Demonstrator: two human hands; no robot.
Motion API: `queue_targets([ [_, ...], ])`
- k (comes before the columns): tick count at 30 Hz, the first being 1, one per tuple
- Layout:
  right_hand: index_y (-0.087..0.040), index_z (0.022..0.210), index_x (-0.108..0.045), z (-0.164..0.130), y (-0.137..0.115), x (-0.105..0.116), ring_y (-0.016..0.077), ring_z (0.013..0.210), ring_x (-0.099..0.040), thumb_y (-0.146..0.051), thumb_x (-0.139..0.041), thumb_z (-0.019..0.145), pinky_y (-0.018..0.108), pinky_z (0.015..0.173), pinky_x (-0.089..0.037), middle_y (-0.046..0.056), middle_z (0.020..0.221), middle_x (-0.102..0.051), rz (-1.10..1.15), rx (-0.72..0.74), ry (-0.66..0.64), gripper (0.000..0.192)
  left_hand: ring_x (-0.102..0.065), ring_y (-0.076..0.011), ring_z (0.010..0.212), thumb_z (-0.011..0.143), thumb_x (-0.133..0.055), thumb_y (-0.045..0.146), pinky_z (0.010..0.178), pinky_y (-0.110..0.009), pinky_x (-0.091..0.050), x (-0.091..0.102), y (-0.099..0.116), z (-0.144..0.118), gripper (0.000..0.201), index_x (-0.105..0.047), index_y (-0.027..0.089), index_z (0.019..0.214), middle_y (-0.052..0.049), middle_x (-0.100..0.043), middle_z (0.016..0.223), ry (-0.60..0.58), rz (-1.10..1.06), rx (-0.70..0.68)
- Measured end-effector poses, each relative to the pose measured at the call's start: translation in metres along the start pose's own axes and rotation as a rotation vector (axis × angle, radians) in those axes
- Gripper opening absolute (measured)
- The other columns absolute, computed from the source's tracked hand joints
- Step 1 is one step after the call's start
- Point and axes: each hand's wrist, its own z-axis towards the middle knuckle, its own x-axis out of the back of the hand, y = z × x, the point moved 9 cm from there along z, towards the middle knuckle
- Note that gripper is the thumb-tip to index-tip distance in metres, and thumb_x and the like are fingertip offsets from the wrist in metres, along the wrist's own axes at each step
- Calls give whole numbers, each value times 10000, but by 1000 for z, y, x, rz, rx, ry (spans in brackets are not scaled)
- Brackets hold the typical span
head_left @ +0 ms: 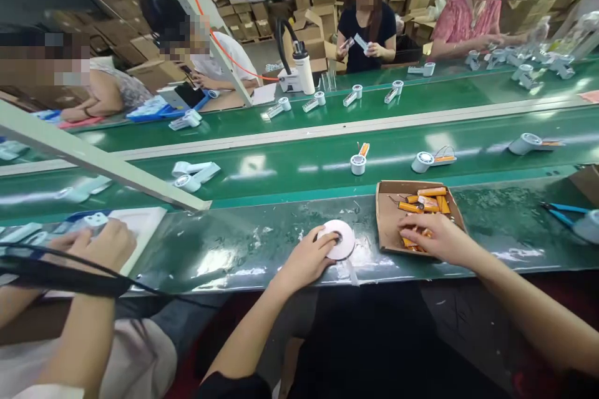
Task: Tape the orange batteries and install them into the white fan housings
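A roll of white tape lies on the near ledge, its loose end hanging toward the edge. My left hand grips it from the left, with fingers over its face near the core. To the right is an open cardboard box with several orange wired batteries in it. Over its near side reaches my right hand, fingers apart and partly stretched out above the batteries. Nothing shows clearly held there, though the hand hides part of the contents.
Beyond the ledge, a green conveyor carries several pale handheld housings, some with orange batteries. A co-worker's hands work at a white tray on the left. Blue-handled pliers lie at right. A slanted metal post crosses the left; people sit opposite.
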Motion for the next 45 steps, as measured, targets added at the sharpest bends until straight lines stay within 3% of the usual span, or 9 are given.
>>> queue_targets([
  [6,-197,998,-848,8,-56,-80,187,617,-702,-716,-637,1005,275,579,-485,45,731,-793,165,-9,-388,561,-549,-404,1507,1033,-679,237,1274,-693,-473,47,26,26,304,-695,187,1332,-165,-755,1369,440,94,-44],
  [11,-204,972,-864,-15,-70,-101,158,539,-633,-670,-577,1059,272,571,-426,27,657,-753,52,153,-573,554,-493,-405,1562,986,-698,236,1270,-683,-483,29,-20,31,350,-704,207,1335,-139,-758,1396,408,7,213],
  [14,-243,1088,-878,-18,-34,-64,214,697,-757,-619,-660,1022,290,655,-498,47,812,-832,-68,105,-403,440,-530,-408,1526,975,-712,310,1231,-630,-539,5,-59,19,412,-717,230,1379,-137,-744,1460,198,-8,384],
  [17,-255,1115,-873,-24,26,10,235,845,-808,-533,-597,1046,307,768,-568,61,1020,-876,-81,-24,6,397,-566,-416,1492,952,-683,335,1221,-630,-544,-12,-82,-12,414,-751,262,1354,-113,-750,1471,40,0,430],
  [20,-231,1044,-869,-63,93,73,245,827,-795,-486,-537,1036,325,773,-575,77,989,-876,-208,-208,369,419,-569,-437,1488,924,-690,434,1256,-677,-485,-8,-94,-39,415,-771,337,1319,-67,-773,1436,59,-4,367],
  [24,-227,1000,-864,-123,158,88,229,763,-775,-469,-530,1015,315,750,-561,75,904,-864,-334,-395,506,412,-579,-420,1484,966,-659,507,1272,-673,-457,22,-96,-35,316,-766,413,1248,-33,-809,1325,203,-91,334],
  [30,-225,861,-817,-162,193,65,211,709,-734,-518,-488,1033,301,722,-510,89,824,-823,-371,-445,576,473,-694,-349,1331,983,-634,570,1211,-530,-544,49,-89,93,339,-762,376,1231,-21,-774,1356,199,-216,393],
  [38,-230,644,-636,-165,209,55,189,641,-651,-484,-504,1051,300,660,-400,57,650,-684,-397,-449,703,497,-578,-346,1495,973,-623,376,1318,-499,-410,12,-97,347,480,-675,168,1403,-170,-661,1548,75,-136,333],
  [45,-236,664,-645,-172,204,55,184,608,-613,-466,-493,1072,306,643,-411,48,619,-657,-391,-442,820,493,-758,-317,1118,855,-626,196,981,-371,-595,-56,-103,422,267,-812,186,1045,-102,-825,1006,-158,-216,503],
])
